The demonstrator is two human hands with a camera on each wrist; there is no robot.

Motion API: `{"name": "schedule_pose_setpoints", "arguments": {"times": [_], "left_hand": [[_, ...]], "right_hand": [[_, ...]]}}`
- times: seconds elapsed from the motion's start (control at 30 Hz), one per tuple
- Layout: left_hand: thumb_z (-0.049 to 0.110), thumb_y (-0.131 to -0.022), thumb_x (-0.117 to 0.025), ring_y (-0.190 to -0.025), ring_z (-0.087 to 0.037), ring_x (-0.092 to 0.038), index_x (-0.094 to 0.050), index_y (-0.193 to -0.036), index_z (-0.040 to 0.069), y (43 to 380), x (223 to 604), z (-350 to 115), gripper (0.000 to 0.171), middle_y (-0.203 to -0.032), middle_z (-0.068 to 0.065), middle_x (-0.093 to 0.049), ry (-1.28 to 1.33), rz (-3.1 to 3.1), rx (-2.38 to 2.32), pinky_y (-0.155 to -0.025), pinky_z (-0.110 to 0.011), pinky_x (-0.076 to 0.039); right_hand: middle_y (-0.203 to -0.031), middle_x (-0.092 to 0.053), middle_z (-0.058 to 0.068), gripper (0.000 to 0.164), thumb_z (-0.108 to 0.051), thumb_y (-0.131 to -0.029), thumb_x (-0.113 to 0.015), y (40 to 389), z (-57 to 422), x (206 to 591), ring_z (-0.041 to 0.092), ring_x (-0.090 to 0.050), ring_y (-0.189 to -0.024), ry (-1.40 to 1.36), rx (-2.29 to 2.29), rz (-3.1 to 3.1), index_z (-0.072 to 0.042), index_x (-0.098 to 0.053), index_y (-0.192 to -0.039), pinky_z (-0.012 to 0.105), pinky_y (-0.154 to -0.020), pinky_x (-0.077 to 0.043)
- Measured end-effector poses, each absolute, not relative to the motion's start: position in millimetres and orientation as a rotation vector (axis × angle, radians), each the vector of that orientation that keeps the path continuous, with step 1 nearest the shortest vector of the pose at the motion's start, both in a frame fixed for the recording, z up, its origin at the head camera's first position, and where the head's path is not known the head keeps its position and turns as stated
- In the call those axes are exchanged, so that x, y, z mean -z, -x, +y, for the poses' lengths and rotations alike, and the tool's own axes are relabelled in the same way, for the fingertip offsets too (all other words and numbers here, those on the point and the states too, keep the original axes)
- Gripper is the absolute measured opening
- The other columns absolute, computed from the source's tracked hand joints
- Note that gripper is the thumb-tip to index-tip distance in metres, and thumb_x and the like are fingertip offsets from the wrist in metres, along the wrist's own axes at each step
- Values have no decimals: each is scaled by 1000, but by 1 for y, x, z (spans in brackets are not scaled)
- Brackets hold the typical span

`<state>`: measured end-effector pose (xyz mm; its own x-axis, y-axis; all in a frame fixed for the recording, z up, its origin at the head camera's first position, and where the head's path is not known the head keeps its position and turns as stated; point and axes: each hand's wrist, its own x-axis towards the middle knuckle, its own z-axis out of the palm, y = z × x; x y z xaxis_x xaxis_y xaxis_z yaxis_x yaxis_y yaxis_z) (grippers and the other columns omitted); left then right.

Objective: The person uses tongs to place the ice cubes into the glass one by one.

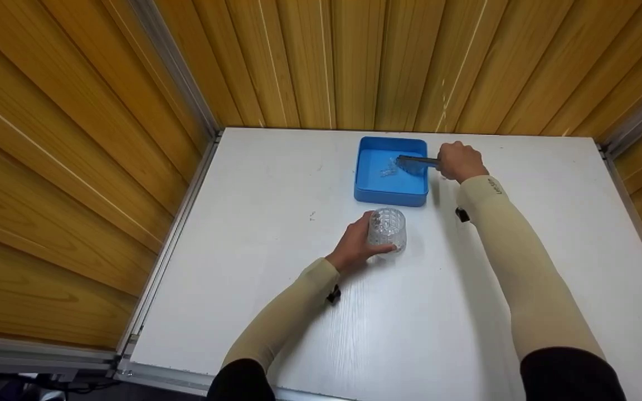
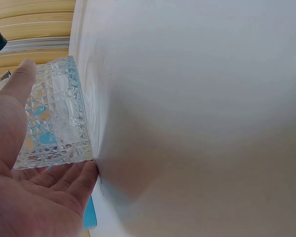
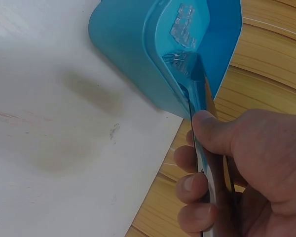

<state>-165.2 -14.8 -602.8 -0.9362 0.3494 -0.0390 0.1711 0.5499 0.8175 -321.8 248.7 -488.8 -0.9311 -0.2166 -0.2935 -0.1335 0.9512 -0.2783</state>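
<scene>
My left hand [image 1: 356,243] grips a clear patterned glass [image 1: 388,227] from its left side, thumb across the near face. In the left wrist view the glass [image 2: 54,113] stands upright at the white tabletop, fingers curved round its far side. My right hand [image 1: 459,160] holds metal tongs [image 1: 418,160] by the handles, reaching over the right wall of a blue square tray [image 1: 390,197]. In the right wrist view the slotted tips of the tongs [image 3: 180,60] are down inside the tray, close to a cluster of clear, ice-like pieces [image 3: 182,27].
The tray stands near the back of the white table [image 1: 254,234], just beyond the glass. Wood-panelled walls [image 1: 326,67] rise behind and at both sides. A metal frame rail [image 1: 173,239] runs along the table's left edge.
</scene>
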Motion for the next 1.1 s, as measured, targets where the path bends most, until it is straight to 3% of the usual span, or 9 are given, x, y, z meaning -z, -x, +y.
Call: {"name": "schedule_pose_setpoints", "arguments": {"times": [0.27,1.1], "left_hand": [[50,-80,-86,-128,-14,-56,-39,-153,10,167,603,-14,96,-145,-5,-57,-451,2619,-1275,-110,-30,-43],[51,-78,-87,-126,-12,-55,-38,-154,11,168,605,-13,99,-145,-3,-56,-420,2590,-1306,-110,-31,-43]], "right_hand": [[-110,-66,26,27,-8,-99,-64,322,255,491,38,-59,-93,318,375,2801,6,-70,-122,56,-87,-52],[-119,-67,26,32,-14,-104,-61,304,278,469,40,-60,-100,308,502,2759,3,-67,-131,60,-90,-51]]}}
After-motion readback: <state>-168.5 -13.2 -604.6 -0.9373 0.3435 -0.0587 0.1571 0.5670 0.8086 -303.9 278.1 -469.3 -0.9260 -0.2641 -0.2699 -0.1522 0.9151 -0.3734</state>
